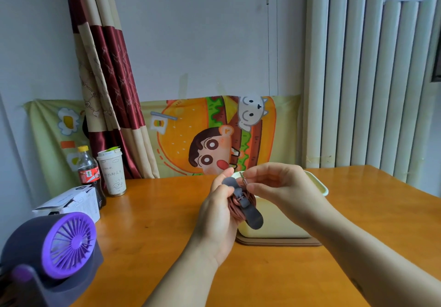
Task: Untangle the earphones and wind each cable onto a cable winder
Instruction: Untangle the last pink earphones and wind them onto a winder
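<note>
A dark grey strap-shaped cable winder (245, 207) is held above the table, with a reddish-brown earphone cable (235, 205) coiled round its middle. My left hand (218, 213) grips the winder and the coil from the left, thumb on the winder's upper tab. My right hand (274, 182) pinches the cable's metal plug end (243, 177) just above the winder. Both hands hover over a cream container (319, 186).
The cream container stands on a brown mat (274, 242) on the orange wooden table (155, 223). A purple desk fan (64, 244), a white box (71, 203), a cola bottle (89, 175) and a paper cup (112, 170) occupy the left side. A curtain and blinds hang behind.
</note>
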The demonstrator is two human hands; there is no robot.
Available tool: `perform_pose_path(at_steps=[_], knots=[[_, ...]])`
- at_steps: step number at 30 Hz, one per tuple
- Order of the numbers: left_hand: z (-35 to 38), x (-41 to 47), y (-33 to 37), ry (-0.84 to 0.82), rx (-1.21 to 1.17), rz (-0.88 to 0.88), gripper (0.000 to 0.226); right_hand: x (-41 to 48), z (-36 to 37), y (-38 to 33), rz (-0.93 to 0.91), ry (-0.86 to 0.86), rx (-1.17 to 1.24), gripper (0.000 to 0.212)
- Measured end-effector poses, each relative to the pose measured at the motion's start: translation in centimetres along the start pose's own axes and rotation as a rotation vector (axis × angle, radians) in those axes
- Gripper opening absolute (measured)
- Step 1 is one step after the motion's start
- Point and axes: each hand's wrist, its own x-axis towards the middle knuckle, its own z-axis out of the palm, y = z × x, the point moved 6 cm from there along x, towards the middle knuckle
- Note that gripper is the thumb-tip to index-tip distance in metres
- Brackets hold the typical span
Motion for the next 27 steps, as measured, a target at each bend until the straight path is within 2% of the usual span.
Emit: perform_pose_path(at_steps=[4,9,15,19,23,27], knots=[[0.1,0.1,-0.2,-0.019,0.051,-0.01,0.032,0.1,0.3,0.2,-0.003,-0.039,-0.011,0.02],[-0.2,0.3,-0.1,-0.037,0.091,-0.007,0.031,0.1,0.8,0.8,0.066,-0.083,0.203,0.014],[-0.6,0.4,-1.0,-0.019,0.025,-0.107,0.04,0.8,1.2,1.8,0.147,-0.088,0.216,0.016],[-0.8,0.4,-1.5,0.006,-0.075,-0.133,0.037,0.8,1.6,3.3,0.254,-0.15,0.149,0.017],[-0.6,0.2,-2.1,-0.011,-0.085,-0.186,0.052,0.2,1.7,3.9,0.217,-0.041,0.062,0.012],[-1.9,1.0,-3.2,0.096,-0.099,-0.244,0.028,0.0,1.8,3.7,0.076,-0.017,-0.225,0.012]])
